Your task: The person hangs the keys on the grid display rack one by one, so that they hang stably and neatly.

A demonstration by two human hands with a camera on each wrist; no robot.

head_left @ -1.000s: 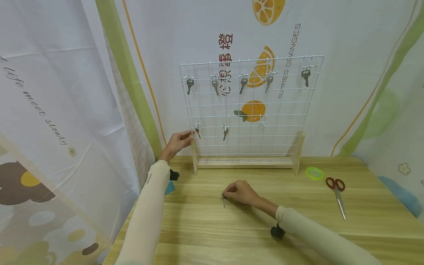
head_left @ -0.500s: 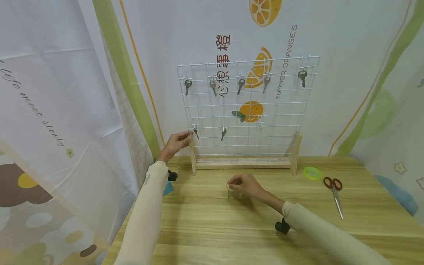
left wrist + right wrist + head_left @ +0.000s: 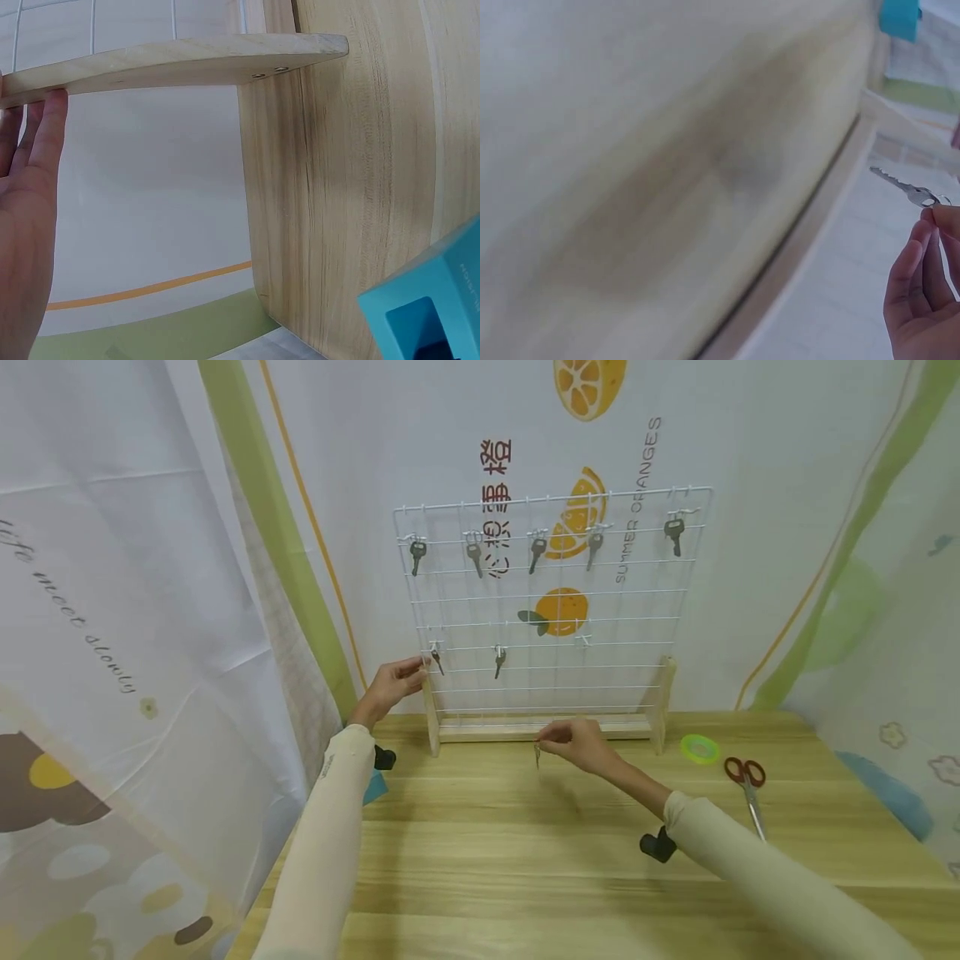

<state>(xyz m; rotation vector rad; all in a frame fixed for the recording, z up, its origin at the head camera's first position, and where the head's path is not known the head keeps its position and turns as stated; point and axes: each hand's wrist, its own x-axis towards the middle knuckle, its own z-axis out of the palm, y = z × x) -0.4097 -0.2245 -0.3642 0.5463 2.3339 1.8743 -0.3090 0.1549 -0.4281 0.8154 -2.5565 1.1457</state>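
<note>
My right hand [image 3: 583, 746] pinches a small silver key [image 3: 909, 189] by its ring end. In the head view the key hangs just in front of the rack's base; its toothed blade shows clearly in the right wrist view. At the rack's left side, my left hand [image 3: 390, 689] holds the wooden upright [image 3: 172, 64] near its top, fingers against its outer face; the thumb is not clear. The white wire rack [image 3: 547, 596] carries several keys on hooks along the upper row. Lower down hang a left key [image 3: 437, 661] and a middle key [image 3: 500, 662]. A bare hook [image 3: 584, 641] sits to their right.
On the table's right lie a neon green tape roll [image 3: 700, 749] and red-handled scissors [image 3: 747, 781]. A blue box [image 3: 375, 787] stands by my left forearm. Behind the rack hangs a printed curtain [image 3: 750, 585]. The wooden table [image 3: 480, 877] spreads out in front.
My right hand has lifted the key off the table and moved it forward and rightward, up to the rack's base. The left hand stays at the upright. The head view has shifted slightly.
</note>
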